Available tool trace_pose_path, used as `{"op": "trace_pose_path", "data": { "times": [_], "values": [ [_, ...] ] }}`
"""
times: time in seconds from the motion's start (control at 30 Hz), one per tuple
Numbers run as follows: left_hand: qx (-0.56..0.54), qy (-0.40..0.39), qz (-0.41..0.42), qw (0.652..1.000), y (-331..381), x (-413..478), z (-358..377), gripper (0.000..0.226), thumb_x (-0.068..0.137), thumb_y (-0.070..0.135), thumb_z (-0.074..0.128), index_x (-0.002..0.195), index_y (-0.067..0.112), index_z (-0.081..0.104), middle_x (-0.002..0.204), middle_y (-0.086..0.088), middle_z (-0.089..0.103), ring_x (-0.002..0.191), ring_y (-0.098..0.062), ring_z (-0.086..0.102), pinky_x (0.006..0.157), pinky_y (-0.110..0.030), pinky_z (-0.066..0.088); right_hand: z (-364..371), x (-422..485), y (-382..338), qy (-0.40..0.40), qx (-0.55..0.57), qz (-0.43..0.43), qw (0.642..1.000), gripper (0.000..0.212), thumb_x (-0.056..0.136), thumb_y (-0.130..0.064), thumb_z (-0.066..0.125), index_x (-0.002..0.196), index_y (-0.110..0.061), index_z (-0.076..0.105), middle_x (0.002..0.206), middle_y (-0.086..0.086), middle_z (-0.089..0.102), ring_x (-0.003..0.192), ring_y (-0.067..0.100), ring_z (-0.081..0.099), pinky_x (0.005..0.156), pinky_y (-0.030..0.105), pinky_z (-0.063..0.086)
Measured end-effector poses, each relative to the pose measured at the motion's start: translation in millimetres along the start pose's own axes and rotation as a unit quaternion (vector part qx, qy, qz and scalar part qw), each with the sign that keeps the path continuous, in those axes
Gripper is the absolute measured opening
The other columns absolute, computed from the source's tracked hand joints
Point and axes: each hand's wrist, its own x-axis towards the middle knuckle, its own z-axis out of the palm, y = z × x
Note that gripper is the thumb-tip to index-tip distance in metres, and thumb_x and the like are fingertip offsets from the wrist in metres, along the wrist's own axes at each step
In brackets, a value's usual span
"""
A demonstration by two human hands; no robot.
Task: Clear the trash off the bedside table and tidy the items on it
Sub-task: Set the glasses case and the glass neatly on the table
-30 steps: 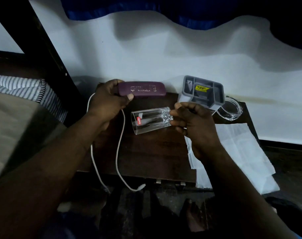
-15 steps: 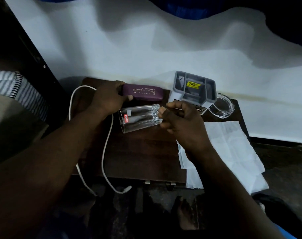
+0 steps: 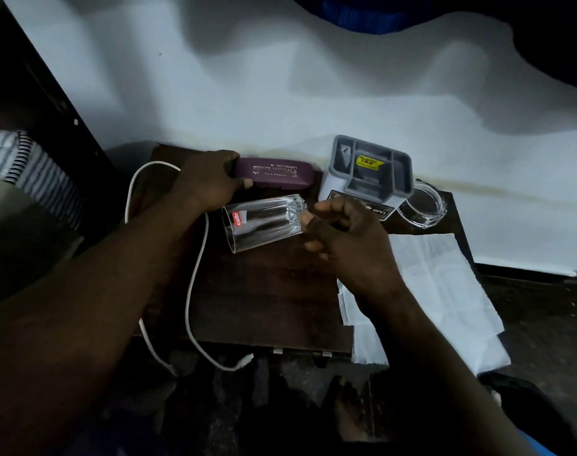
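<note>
Glass (image 3: 264, 222) in right grip (image 3: 346, 238), case (image 3: 277, 174) in left (image 3: 208, 182)

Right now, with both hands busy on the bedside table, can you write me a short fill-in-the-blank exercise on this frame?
The left hand grips the ___ glasses case. The right hand holds the glass by its ___. The red label on the glass reads ___. The grey organizer carries a ___ price sticker.
Missing words: purple; base; cello; yellow.
</note>
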Motion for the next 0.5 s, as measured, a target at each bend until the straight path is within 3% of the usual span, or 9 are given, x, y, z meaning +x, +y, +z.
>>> {"op": "trace_pose_path", "data": {
  "times": [0.17,0.27,0.33,0.4,0.43,0.5],
  "values": [
    [0.006,0.004,-0.005,1.000,1.3,-0.4,0.1,0.037,0.089,0.040,0.077,0.110,0.012,0.069,0.110,-0.011,0.073,0.104,-0.032,0.065,0.090,-0.042,0.049,-0.8,2.5,2.6,0.010,-0.023,-0.007,1.000,0.026,0.089,-0.041,0.079,0.109,-0.029,0.068,0.095,-0.007,0.078,0.075,0.010,0.077,0.075,0.033,0.057],
    [-0.016,0.002,-0.028,0.999,2.5,-0.8,-1.1,0.059,0.088,0.039,0.079,0.137,0.011,0.062,0.135,-0.014,0.066,0.125,-0.031,0.060,0.106,-0.039,0.045,-9.8,8.6,5.1,0.057,-0.090,-0.029,0.994,0.031,0.085,-0.045,0.079,0.111,-0.031,0.070,0.094,-0.012,0.078,0.087,0.008,0.076,0.087,0.034,0.059],
    [-0.031,-0.001,-0.044,0.999,1.8,-0.6,-1.4,0.075,0.087,0.040,0.080,0.150,0.013,0.051,0.146,-0.013,0.060,0.135,-0.030,0.055,0.114,-0.036,0.040,-18.7,12.2,5.6,0.093,-0.130,-0.050,0.986,0.029,0.086,-0.040,0.079,0.110,-0.028,0.069,0.096,-0.014,0.078,0.088,-0.002,0.071,0.087,0.019,0.055],
    [-0.040,0.001,-0.051,0.998,0.9,0.0,-0.5,0.078,0.086,0.041,0.081,0.152,0.015,0.049,0.142,-0.014,0.062,0.133,-0.031,0.056,0.112,-0.036,0.041,-27.5,15.3,6.2,0.126,-0.167,-0.074,0.975,0.028,0.087,-0.036,0.079,0.111,-0.029,0.066,0.103,-0.013,0.076,0.086,-0.007,0.067,0.078,0.002,0.044],
    [-0.046,0.006,-0.055,0.997,0.3,0.2,-0.2,0.078,0.085,0.042,0.082,0.151,0.016,0.049,0.138,-0.013,0.065,0.130,-0.031,0.057,0.109,-0.035,0.043,-30.8,17.0,7.6,0.137,-0.187,-0.083,0.969,0.034,0.087,-0.035,0.078,0.117,-0.028,0.066,0.108,-0.011,0.076,0.090,-0.003,0.067,0.076,0.001,0.041],
    [-0.062,0.021,-0.060,0.996,1.0,-0.8,0.0,0.080,0.083,0.045,0.083,0.150,0.019,0.048,0.129,-0.012,0.069,0.126,-0.031,0.060,0.104,-0.036,0.045,-34.5,21.2,12.4,0.140,-0.215,-0.091,0.962,0.049,0.086,-0.037,0.078,0.132,-0.028,0.062,0.117,-0.006,0.075,0.103,0.007,0.070,0.084,0.013,0.047]
  ]
}}
